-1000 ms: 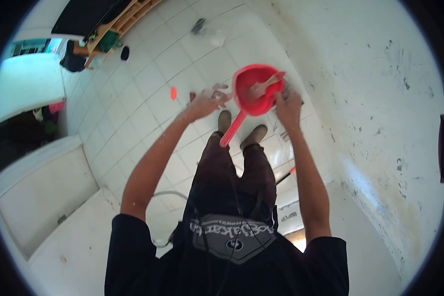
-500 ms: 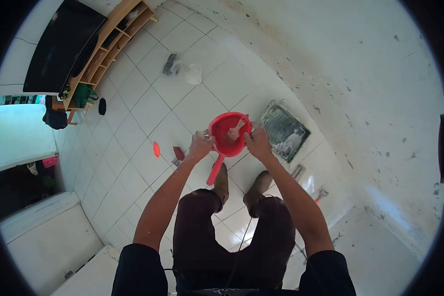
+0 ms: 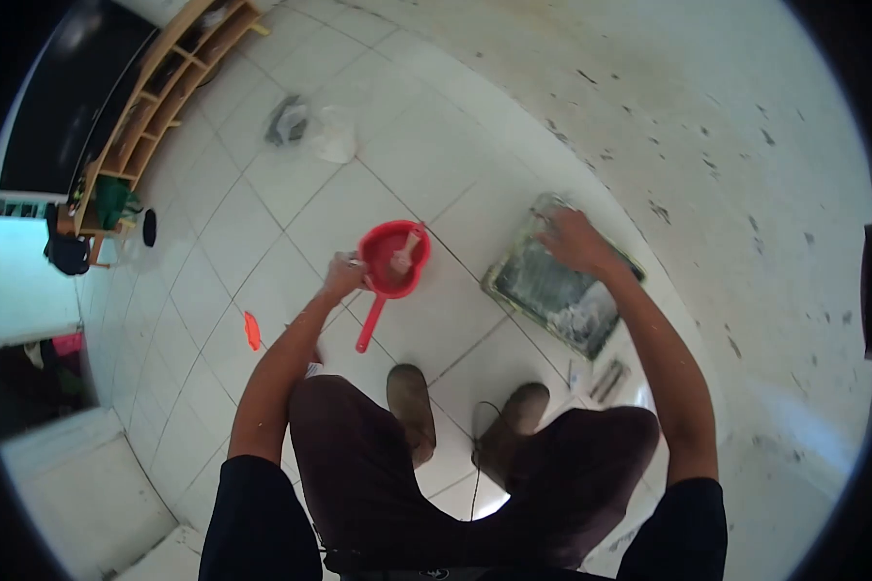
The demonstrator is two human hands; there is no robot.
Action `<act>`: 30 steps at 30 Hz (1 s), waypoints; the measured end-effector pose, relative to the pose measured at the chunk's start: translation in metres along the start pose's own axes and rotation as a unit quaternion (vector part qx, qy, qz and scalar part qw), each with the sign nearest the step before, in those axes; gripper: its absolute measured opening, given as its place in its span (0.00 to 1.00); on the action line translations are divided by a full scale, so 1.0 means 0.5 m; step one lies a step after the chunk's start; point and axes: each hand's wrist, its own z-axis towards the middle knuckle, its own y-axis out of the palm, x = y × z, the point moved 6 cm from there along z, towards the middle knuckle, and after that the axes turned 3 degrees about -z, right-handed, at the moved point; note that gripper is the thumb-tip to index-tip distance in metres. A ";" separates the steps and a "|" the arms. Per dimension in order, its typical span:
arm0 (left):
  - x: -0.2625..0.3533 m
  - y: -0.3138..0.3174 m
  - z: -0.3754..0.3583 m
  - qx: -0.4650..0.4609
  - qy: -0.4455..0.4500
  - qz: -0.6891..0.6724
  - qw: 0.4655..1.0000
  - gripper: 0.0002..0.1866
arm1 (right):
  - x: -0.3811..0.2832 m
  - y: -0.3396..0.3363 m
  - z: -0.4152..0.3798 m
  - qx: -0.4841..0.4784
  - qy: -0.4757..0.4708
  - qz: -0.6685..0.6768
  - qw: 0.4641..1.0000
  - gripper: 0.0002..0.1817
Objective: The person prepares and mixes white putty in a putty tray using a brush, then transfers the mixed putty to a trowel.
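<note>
My left hand (image 3: 346,276) grips the left rim of a red dipper (image 3: 374,317) whose handle points down toward my feet. Inside its bowl lies a brush-like tool (image 3: 406,254) with a pale handle, beside some brownish liquid or paste. To the right, a dark rectangular tray (image 3: 528,281) smeared with white material rests on the tiles. My right hand (image 3: 574,240) is over the tray's upper part, and its fingertips are blurred near the far edge; whether they hold anything cannot be made out.
Crumpled plastic bags (image 3: 333,136) lie on the tiled floor ahead. An orange object (image 3: 252,330) is at the left. A trowel-like tool (image 3: 609,381) sits below the tray, beside the stained wall (image 3: 746,194). A wooden shelf (image 3: 155,107) stands upper left.
My right hand has let go of the dipper and moved right, over the tray. My left hand has kept its hold on the dipper, which is now lower and farther left. My knees have spread.
</note>
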 end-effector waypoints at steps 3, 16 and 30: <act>-0.028 0.025 0.033 0.008 0.008 0.028 1.000 0.14 | -0.001 -0.029 0.008 -0.026 0.004 0.024 0.999 0.21; 0.003 0.168 0.041 -0.142 0.049 0.000 0.989 0.16 | 0.015 0.087 0.045 -0.064 -0.110 0.019 0.992 0.19; 0.246 -0.244 0.426 0.271 0.351 0.531 0.722 0.51 | 0.082 0.009 -0.177 0.008 0.072 0.118 0.990 0.16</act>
